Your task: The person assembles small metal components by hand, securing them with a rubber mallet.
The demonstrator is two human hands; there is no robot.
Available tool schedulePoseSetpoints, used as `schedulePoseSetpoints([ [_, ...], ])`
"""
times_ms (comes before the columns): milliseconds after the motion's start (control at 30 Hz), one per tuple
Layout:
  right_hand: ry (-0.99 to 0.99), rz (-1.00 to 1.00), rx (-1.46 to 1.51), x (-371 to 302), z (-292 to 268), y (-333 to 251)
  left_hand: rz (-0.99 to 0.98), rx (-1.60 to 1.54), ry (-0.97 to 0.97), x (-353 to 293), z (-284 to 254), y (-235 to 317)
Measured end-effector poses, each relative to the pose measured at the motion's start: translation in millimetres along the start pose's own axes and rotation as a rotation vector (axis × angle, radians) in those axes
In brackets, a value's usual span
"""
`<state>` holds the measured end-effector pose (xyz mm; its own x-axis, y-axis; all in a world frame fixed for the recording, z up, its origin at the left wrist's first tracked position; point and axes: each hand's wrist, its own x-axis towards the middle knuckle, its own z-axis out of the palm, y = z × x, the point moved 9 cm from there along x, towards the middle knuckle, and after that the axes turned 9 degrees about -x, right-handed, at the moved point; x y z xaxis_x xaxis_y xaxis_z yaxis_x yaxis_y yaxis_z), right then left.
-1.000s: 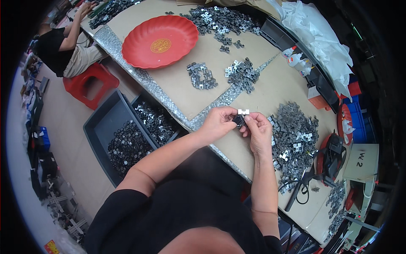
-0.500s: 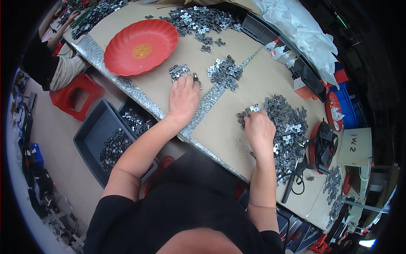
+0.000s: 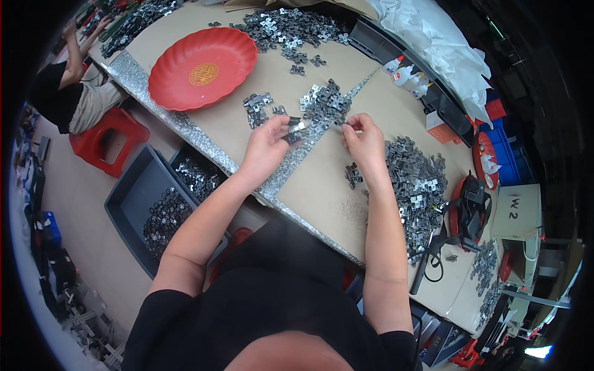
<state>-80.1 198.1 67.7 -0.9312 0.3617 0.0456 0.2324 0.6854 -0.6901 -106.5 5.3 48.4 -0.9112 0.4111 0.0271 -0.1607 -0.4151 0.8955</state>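
Note:
My left hand (image 3: 265, 148) is closed on a few small metal clips (image 3: 297, 131), which stick out past the fingertips above the speckled strip. Just left of it lies a loose group of the same clips (image 3: 257, 110) on the brown table covering. My right hand (image 3: 366, 143) is in a pinch, with a small dark piece at its fingertips, probably another clip, though most of it is hidden. Between and beyond the two hands sits a small heap of clips (image 3: 325, 102). A larger pile (image 3: 417, 185) spreads right of my right forearm, and a few clips (image 3: 353, 175) lie beside the wrist.
A red scalloped plate (image 3: 204, 68) stands at the far left of the table. Beyond lies another clip pile (image 3: 288, 28). White bottles (image 3: 405, 77) stand at the back right, a black tool (image 3: 470, 210) at the right. A grey bin (image 3: 133, 198) sits below the edge; a person (image 3: 55, 93) sits far left.
My left hand has drawn back a little and lifted clips from the left group. My right hand has moved away from the large pile, toward the left hand, with a small piece pinched.

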Motion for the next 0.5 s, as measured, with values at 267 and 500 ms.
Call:
schedulePoseSetpoints([
  [267,-0.204,-0.089,0.608,-68.7,11.6,-23.8,-0.430,-0.422,-0.026,-11.1,26.2,-40.4],
  [500,-0.113,0.094,0.828,-72.3,26.7,0.4,-0.358,-0.175,-0.085,-13.3,30.2,-42.3],
])
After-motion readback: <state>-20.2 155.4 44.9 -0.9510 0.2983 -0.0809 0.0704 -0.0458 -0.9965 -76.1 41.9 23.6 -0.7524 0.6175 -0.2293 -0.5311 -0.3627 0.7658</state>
